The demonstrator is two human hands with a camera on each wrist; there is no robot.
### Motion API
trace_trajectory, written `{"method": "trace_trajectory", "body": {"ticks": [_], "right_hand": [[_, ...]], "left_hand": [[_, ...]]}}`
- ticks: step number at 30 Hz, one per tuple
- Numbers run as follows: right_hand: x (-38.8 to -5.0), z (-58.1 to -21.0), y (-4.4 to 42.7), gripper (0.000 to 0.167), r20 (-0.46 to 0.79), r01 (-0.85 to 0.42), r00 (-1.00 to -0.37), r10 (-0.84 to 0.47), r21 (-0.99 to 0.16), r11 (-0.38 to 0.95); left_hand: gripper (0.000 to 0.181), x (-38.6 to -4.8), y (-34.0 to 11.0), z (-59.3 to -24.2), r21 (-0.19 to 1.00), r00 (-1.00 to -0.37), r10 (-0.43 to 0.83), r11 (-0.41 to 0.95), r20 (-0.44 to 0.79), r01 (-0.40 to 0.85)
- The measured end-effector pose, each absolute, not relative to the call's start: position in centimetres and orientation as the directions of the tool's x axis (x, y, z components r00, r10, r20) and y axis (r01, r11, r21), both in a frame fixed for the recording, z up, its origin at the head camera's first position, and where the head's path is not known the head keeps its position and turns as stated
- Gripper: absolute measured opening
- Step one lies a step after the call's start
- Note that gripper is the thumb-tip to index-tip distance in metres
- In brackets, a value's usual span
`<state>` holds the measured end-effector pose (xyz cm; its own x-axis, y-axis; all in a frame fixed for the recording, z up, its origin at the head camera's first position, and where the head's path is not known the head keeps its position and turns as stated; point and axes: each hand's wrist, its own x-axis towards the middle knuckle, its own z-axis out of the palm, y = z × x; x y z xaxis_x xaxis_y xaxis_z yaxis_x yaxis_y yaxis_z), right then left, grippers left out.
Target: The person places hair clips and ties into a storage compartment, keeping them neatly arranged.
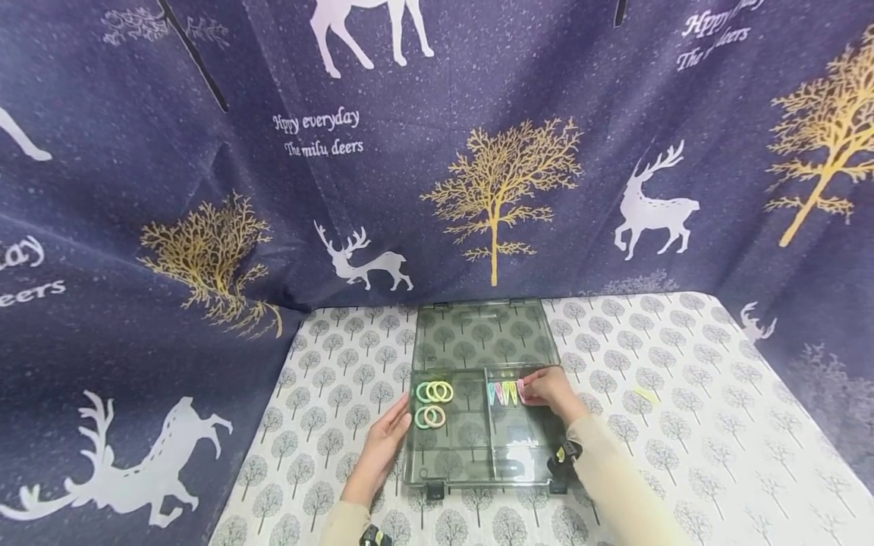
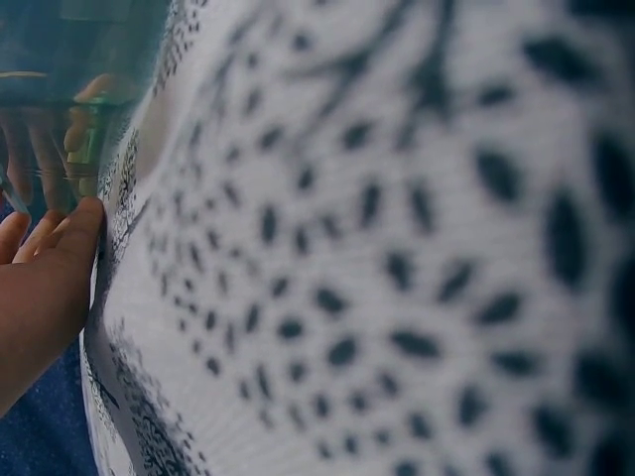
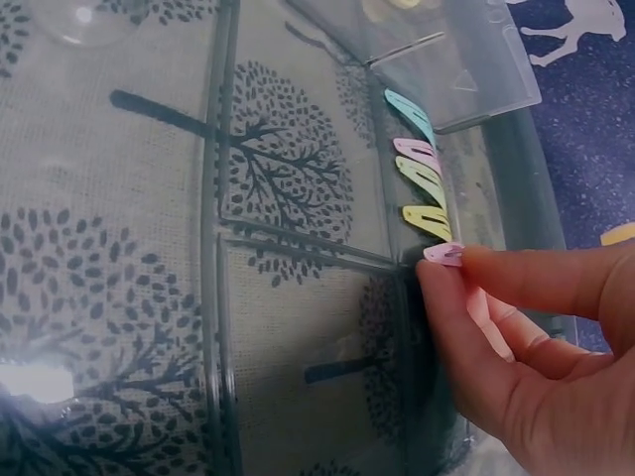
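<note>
A translucent grey-green divided box (image 1: 451,476) lies on the table with its lid (image 1: 483,334) folded back. In the head view, my right hand (image 1: 549,388) is over the far right compartment. Its thumb and forefinger pinch a pink hair clip (image 3: 444,255) at the end of a row. That row holds a blue clip (image 3: 410,111), another pink clip (image 3: 417,151) and yellow clips (image 3: 421,178). My left hand (image 1: 387,438) rests against the box's left wall with fingers fairly straight; in the left wrist view, the hand (image 2: 45,278) shows only partly.
Several pastel ring-shaped bands (image 1: 435,417) lie in the box's far left part. A yellow clip-like piece (image 1: 646,395) lies on the tree-print tablecloth (image 1: 328,425) to the right. Behind the table hangs a dark blue deer-print cloth (image 1: 410,189).
</note>
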<state>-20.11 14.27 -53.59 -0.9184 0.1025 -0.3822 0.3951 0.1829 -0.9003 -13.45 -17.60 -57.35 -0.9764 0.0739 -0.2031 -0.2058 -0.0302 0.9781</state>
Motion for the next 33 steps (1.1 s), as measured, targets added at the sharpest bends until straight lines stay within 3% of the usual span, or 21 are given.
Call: {"method": "trace_trajectory", "body": {"ticks": [20, 26, 33], "right_hand": [[-20.0, -52.8, 14.1, 0.016, -0.36, 0.388, -0.92, 0.156, -0.891, 0.234], [-19.8, -52.6, 14.8, 0.01, -0.336, 0.359, -0.933, 0.127, -0.893, 0.27], [-19.3, -50.8, 16.6, 0.016, -0.284, 0.288, -0.957, 0.056, -0.916, 0.278]], "left_hand": [[0.052, -13.5, -17.7, -57.2, 0.978, -0.975, 0.074, -0.022, -0.207, -0.209], [0.052, -13.6, -17.6, -57.4, 0.979, -0.977, 0.076, -0.011, -0.201, -0.202], [0.052, -13.7, -17.7, -57.4, 0.98, -0.978, 0.083, -0.027, -0.193, -0.196]]}}
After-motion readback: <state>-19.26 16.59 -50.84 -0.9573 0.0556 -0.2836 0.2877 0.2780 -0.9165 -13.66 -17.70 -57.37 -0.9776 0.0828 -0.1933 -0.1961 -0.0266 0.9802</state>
